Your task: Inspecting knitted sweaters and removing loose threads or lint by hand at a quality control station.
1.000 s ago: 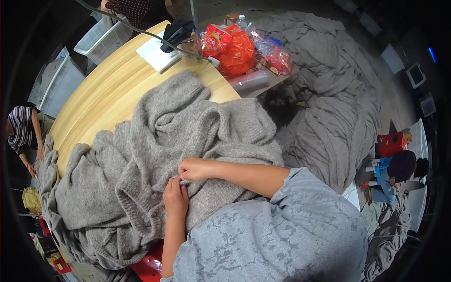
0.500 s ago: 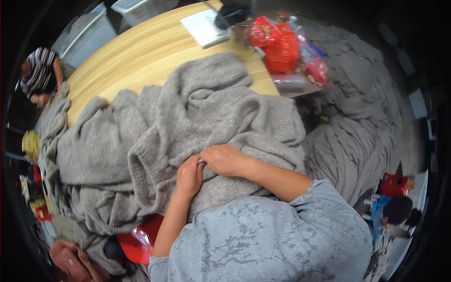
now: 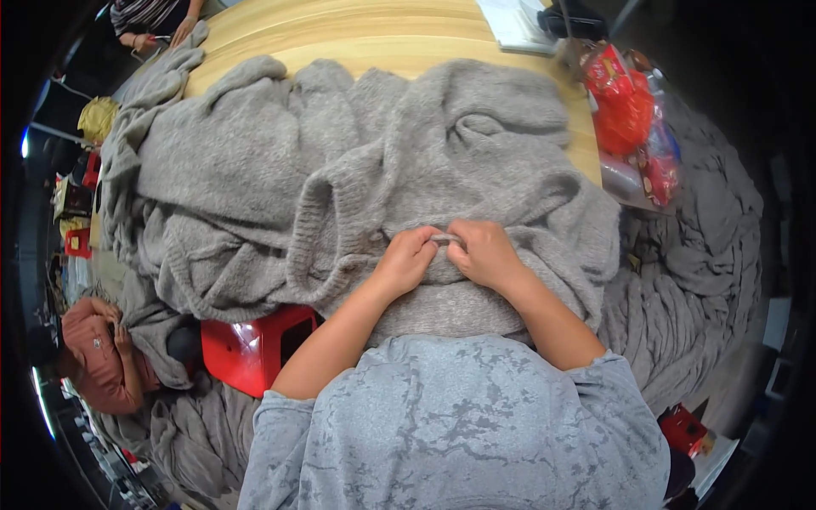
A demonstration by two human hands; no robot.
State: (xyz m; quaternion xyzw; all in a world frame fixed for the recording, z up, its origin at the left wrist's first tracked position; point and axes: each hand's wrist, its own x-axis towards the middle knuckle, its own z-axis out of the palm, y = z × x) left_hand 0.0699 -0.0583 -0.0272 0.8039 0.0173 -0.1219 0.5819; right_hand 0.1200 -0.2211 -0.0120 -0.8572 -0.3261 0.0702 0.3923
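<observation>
A heap of grey knitted fabric (image 3: 229, 161), sweater-like with ribbed edges, spreads over the near part of the wooden table (image 3: 340, 34). Close in front of my body, my left hand (image 3: 408, 259) pinches a narrow fold of this knit. My right hand (image 3: 484, 253) grips the same fold just beside it, thumb and fingers closed. A short strip of the fold shows between the two hands, which sit a small gap apart. To the left of my hands, a ribbed opening (image 3: 327, 225) of the knit gapes.
Red plastic bags (image 3: 625, 102) lie at the table's right edge. White papers (image 3: 514, 25) rest at the back. More grey knit (image 3: 705, 280) is piled to the right. Below left stands a red stool (image 3: 251, 348). Two people are nearby: one in a pink top (image 3: 106, 353), another in stripes (image 3: 153, 17).
The view has swung, so the table and knit sit further up and the bags further right. My hands have parted slightly, and both still pinch the knit.
</observation>
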